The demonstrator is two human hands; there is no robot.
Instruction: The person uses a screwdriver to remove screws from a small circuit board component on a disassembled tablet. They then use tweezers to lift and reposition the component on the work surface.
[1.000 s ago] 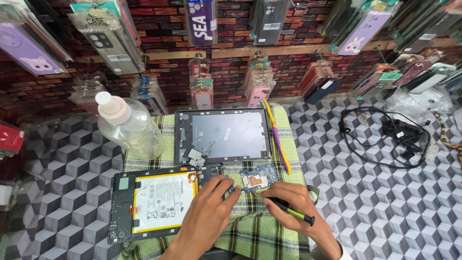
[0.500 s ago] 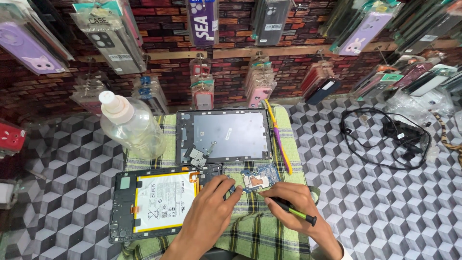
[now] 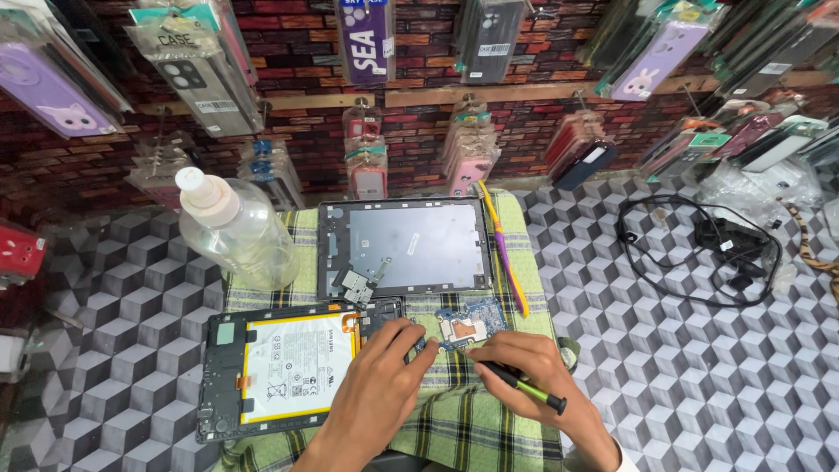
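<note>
Left of the small blue circuit board [image 3: 463,328], the opened tablet body [image 3: 280,371] lies flat with its white battery exposed, and the left hand [image 3: 376,393] rests loosely spread with fingertips at the board's edge. Right of it, the right hand [image 3: 533,376] pinches a green-tipped tool [image 3: 524,389] like a pen. I judge the board light, stiff and fragile, best held by its bare edges.

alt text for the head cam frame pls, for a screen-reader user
Two hands work on a blue circuit board on a checked cloth: the right hand holds a screwdriver, the left hand rests on an opened tablet. Behind lie a back cover and a clear bottle.
</note>
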